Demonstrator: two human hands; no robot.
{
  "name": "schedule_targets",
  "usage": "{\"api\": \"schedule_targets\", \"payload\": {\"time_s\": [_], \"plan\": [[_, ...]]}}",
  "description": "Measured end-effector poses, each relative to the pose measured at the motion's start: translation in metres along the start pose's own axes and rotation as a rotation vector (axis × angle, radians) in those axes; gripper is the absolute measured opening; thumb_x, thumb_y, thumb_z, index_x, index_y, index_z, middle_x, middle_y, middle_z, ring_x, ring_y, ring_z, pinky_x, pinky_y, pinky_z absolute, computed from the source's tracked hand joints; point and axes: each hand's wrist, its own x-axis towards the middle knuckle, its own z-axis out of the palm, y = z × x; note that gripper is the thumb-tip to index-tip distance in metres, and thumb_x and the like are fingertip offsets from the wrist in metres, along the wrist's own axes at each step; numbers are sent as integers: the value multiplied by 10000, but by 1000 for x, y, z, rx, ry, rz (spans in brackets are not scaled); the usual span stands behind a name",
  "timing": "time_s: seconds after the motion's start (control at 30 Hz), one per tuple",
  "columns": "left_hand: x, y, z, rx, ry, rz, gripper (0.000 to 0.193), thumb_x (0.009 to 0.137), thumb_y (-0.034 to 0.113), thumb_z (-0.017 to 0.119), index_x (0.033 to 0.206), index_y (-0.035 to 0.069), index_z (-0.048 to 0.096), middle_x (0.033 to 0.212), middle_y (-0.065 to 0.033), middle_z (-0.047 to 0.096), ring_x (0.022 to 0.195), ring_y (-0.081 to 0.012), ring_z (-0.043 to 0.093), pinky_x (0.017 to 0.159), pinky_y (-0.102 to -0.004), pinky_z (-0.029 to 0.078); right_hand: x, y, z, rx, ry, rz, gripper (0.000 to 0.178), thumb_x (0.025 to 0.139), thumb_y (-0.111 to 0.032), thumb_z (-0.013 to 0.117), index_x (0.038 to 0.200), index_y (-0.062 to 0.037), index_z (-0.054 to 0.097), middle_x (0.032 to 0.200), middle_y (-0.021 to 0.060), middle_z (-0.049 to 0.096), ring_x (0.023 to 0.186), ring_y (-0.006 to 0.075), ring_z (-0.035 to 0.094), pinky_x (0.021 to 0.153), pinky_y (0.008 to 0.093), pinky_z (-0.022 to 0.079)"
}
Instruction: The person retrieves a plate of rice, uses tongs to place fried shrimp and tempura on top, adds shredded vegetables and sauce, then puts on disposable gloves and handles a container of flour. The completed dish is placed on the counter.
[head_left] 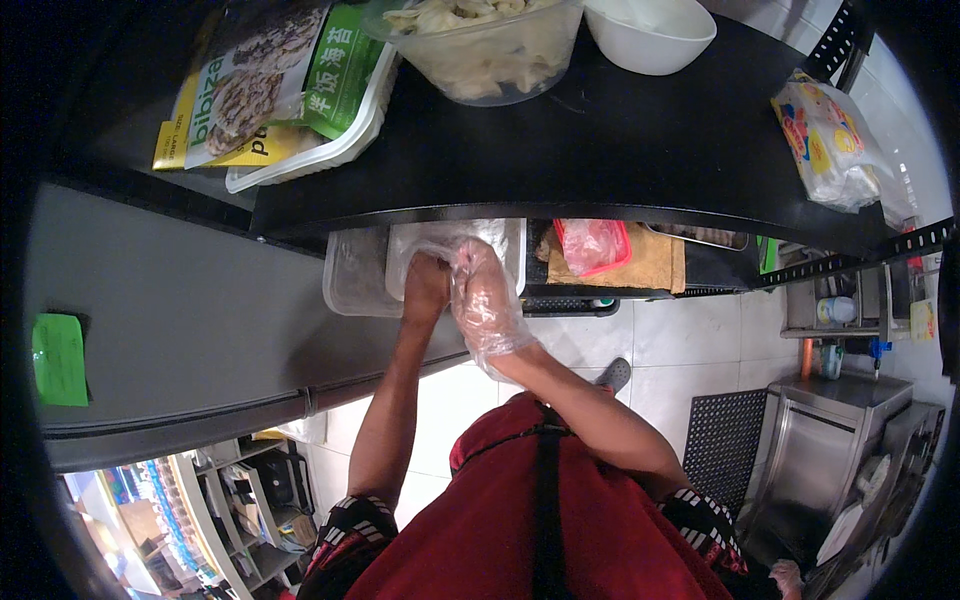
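My right hand [480,290] is inside a loose clear plastic glove [497,335] that reaches past the wrist. Its fingers look bunched together at the far end, and what they hold, if anything, is hidden. Bare and close against it on the left, my left hand [426,285] has its fingers curled at a clear fold of the glove's film. Both hands are over a translucent plastic container [362,275] and a whitish lid or tray [512,240] on the lower shelf, under the black upper shelf.
On the black shelf [640,150] stand a clear tub of pale food pieces [490,60], a white bowl [655,35], a packet on a white tray [365,125] and a plastic-wrapped pack [830,140]. A red-rimmed tray [592,245] lies below, right of my hands. A grey panel [190,310] borders the left.
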Motion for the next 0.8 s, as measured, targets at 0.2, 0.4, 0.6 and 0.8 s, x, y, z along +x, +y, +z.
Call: {"api": "schedule_targets", "payload": {"time_s": [0.2,0.4,0.6,0.8], "plan": [[-14,-5,-16,108,-89,358,498,919,225,572,1364,29,463,1330,-199,541,1204,-332,542,1005,-380,427,19,-10,0,-266,-74,-255,273,908,-33,547,1171,32,512,1068,215,548,984,333,562,872,409,471],[-4,-10,-24,166,-203,374,498,939,245,538,1381,36,441,1345,-188,527,1195,-315,538,1014,-373,429,15,-2,13,-980,-196,-591,468,791,-39,577,1232,84,483,1151,240,547,1072,349,547,990,409,420],[-1,-1,-19,-111,-175,302,485,960,279,505,1376,39,442,1333,-182,531,1173,-310,542,1015,-375,436,-1,-11,-2,-667,-15,-655,469,792,-15,641,1221,59,467,1181,217,530,1068,339,555,941,393,466],[2,-3,-16,-640,-221,46,477,980,314,471,1371,42,444,1320,-175,536,1150,-306,546,1015,-377,444,-8,-13,2,-207,180,-256,375,933,-247,631,1155,23,498,1150,215,530,1040,376,566,885,407,485]]}}
